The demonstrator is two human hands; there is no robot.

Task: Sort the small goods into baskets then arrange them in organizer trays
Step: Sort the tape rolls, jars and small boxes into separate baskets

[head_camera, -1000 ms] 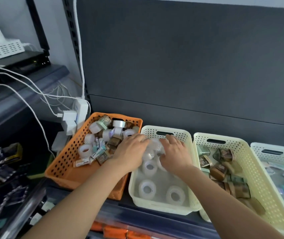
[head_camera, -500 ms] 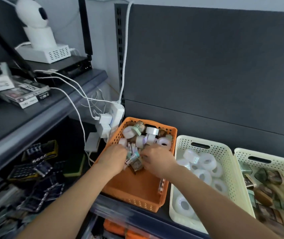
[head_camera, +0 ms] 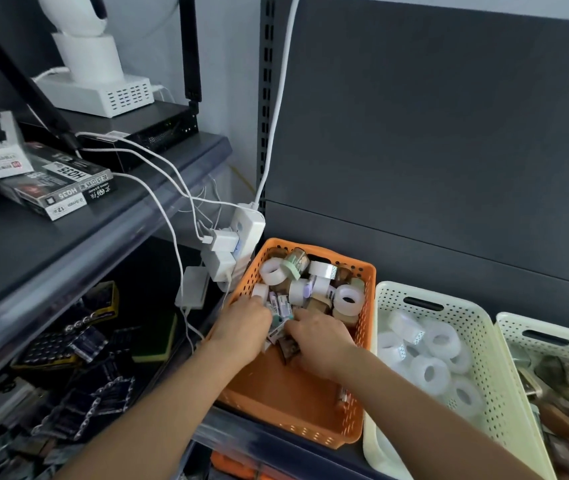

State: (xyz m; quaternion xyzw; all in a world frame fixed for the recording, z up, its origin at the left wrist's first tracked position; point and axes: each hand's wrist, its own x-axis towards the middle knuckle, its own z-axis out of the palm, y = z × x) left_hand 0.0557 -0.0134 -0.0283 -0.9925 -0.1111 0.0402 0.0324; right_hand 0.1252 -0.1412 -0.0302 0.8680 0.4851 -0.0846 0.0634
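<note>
Best, I judge, to lift out one kind at a time, not rake. Along the dark shelf [head_camera: 241,439] sits the orange basket [head_camera: 286,393], a cream basket [head_camera: 385,299] just right of it, a power strip [head_camera: 246,233] just left. Both hands, left [head_camera: 241,329] and right [head_camera: 321,341], dig knuckles-up into its small goods [head_camera: 310,289] heaped at the far end, fingertips buried, so what they pinch I cannot tell

Orange basket [head_camera: 286,393] of mixed goods [head_camera: 310,285], cream basket [head_camera: 390,296] of clear tape rolls [head_camera: 430,374]
</note>
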